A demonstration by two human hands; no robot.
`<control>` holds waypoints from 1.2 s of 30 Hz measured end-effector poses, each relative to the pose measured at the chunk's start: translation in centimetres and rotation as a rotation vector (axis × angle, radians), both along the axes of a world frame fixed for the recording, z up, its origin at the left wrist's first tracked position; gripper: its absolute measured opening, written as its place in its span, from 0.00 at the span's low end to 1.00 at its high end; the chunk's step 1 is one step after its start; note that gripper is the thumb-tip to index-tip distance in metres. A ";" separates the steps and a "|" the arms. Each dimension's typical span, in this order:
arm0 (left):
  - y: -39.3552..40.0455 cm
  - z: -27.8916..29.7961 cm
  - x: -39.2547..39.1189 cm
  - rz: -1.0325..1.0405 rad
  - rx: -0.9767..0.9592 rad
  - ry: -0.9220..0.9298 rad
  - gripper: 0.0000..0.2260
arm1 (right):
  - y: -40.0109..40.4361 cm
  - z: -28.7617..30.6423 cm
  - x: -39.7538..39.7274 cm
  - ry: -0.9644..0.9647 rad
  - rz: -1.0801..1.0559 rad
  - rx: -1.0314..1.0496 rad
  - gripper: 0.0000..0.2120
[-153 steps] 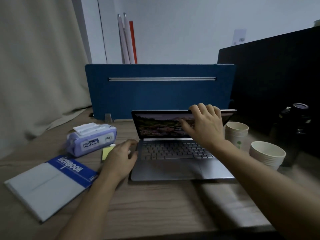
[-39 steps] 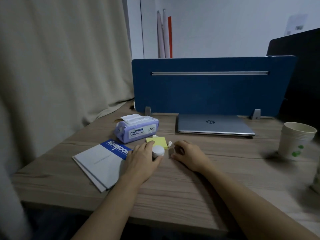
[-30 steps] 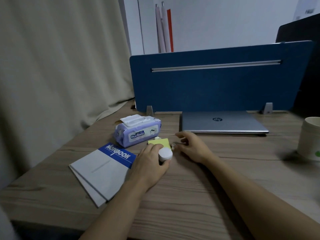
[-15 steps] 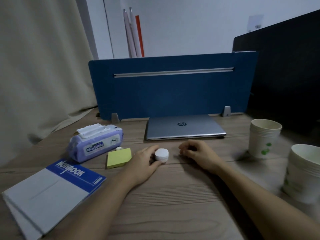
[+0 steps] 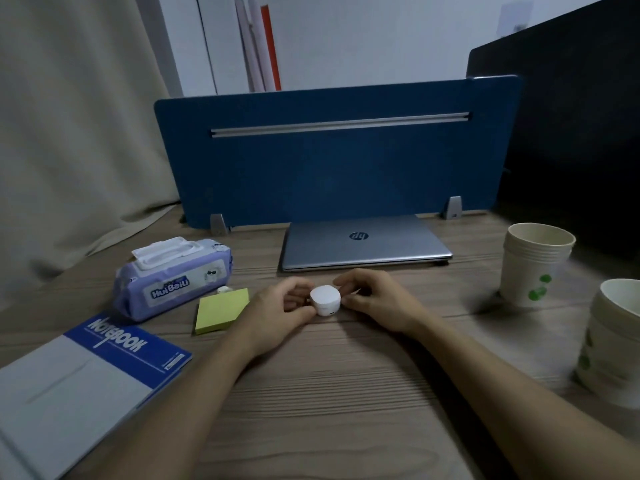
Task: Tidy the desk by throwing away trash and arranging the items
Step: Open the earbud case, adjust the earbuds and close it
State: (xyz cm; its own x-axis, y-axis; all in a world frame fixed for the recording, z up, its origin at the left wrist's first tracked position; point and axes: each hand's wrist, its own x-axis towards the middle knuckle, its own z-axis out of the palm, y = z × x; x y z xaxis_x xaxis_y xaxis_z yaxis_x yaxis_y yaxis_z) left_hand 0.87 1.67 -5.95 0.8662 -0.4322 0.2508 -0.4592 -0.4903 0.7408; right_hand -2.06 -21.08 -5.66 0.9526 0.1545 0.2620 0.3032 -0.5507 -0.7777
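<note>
With the closed HP laptop [image 5: 365, 241] already set at 12 o'clock, a shut white earbud case [image 5: 325, 301], contents unseen, was pinched mid-desk between the left hand [image 5: 277, 311] and right hand [image 5: 375, 301], while seemingly empty paper cup stacks [image 5: 535, 263] at 3 o'clock and a sticky-note pad [image 5: 221, 310] at 9 o'clock were left unsorted.

A notebook [image 5: 79, 382] beside the wipes pack [image 5: 173, 277] runs off the frame; a tiny white object [image 5: 224, 289] behind the sticky notes [image 5: 221, 310] stays unidentifiable.

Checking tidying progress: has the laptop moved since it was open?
Yes. The laptop, now shut, sits back against the blue divider.
</note>
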 end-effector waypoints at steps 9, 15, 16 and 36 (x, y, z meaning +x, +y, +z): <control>0.5 0.2 -0.1 -0.048 0.023 0.048 0.19 | 0.0 0.0 0.0 -0.010 -0.128 -0.008 0.05; 0.7 0.2 0.0 -0.058 0.029 0.047 0.15 | 0.3 0.2 -0.6 0.173 0.005 0.360 0.08; 0.7 0.2 0.0 -0.049 0.021 0.047 0.14 | 0.3 0.2 -0.7 0.186 0.015 0.388 0.08; -0.5 0.7 -1.3 -0.073 -0.191 -0.006 0.13 | 1.9 0.7 -1.5 0.281 0.098 0.575 0.13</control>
State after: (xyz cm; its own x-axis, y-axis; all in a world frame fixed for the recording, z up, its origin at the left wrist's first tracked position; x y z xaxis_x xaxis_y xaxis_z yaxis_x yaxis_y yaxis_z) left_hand -0.46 1.20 -5.25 0.8325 -0.4376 0.3398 -0.4933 -0.3063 0.8141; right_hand -3.55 -19.18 -4.98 0.9855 0.1537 0.0718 0.0731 -0.0029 -0.9973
